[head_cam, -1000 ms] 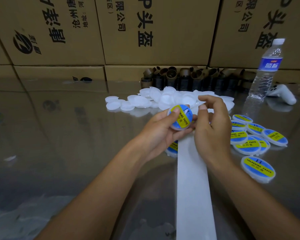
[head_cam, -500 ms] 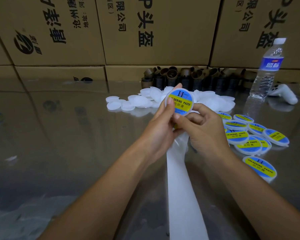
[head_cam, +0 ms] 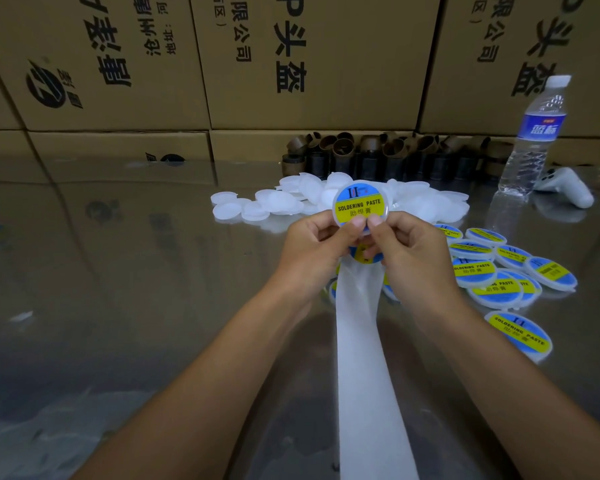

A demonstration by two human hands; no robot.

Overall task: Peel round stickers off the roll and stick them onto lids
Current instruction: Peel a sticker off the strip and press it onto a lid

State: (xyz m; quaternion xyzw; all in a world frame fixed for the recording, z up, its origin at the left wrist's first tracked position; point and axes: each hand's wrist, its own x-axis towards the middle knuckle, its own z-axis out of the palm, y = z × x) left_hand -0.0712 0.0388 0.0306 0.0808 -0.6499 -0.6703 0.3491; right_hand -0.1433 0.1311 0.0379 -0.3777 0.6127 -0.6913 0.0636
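A white round lid (head_cam: 360, 203) with a blue and yellow "soldering paste" sticker on it stands upright, facing me, above the table's middle. My left hand (head_cam: 312, 251) and my right hand (head_cam: 413, 252) both pinch its lower edge, thumbs side by side on the sticker. Below the hands the white backing strip (head_cam: 364, 358) of the sticker roll runs toward me, with a sticker (head_cam: 366, 258) still on it just under my fingers. Plain white lids (head_cam: 257, 206) lie heaped behind. Stickered lids (head_cam: 496, 282) lie to the right.
Stacked cardboard boxes (head_cam: 291, 64) wall off the back. Brown and dark tubes (head_cam: 378, 157) stand in a row before them. A water bottle (head_cam: 530, 140) and a white controller (head_cam: 565, 190) sit at the far right. The table (head_cam: 118, 271) is glossy and reflective.
The stickered lid has turned to face me squarely. My right hand came up from beneath it, and both thumbs now press its lower edge.
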